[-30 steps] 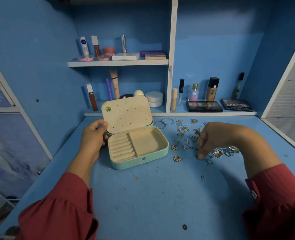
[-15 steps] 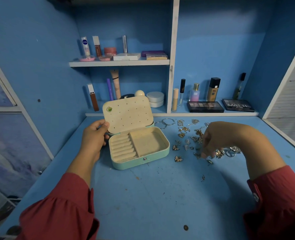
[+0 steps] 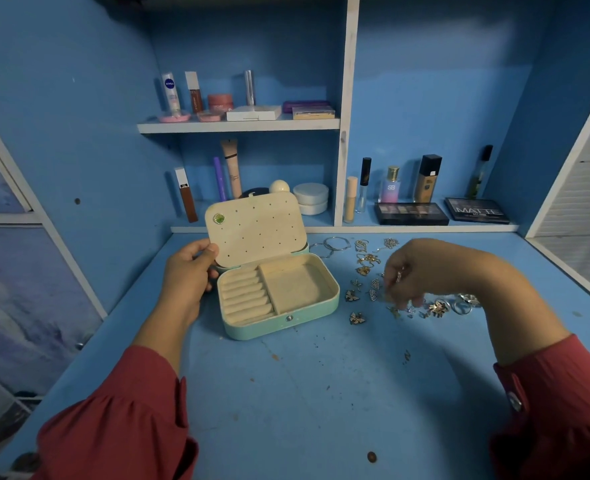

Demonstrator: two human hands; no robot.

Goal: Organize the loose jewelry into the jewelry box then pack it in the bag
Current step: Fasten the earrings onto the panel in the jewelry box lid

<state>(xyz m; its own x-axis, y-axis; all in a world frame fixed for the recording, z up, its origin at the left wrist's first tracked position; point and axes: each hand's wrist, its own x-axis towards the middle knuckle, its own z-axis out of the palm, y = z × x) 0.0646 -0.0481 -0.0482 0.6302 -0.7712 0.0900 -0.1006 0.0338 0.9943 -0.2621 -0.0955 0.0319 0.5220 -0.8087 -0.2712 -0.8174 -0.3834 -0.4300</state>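
Left hand is gripping the upright cream lid of the open mint-green jewelry box, fingers curled round its edge, steadying it. The box's cream-lined tray is sitting bare; one green stud is pinned in the lid. Right hand is hovering over the scattered gold and silver loose jewelry just right of the box, fingers curled downward; whether they are pinching a piece cannot be told through blur. Judged step: picking the first pieces; next calls for carrying one leftward into a compartment. No bag is showing. Cosmetics are lining the white shelves behind, obstructing nothing.

A scuffed blue tabletop fills the lower frame; an open mint-green jewellery box and scattered gold and silver jewellery pieces are seen at centre.
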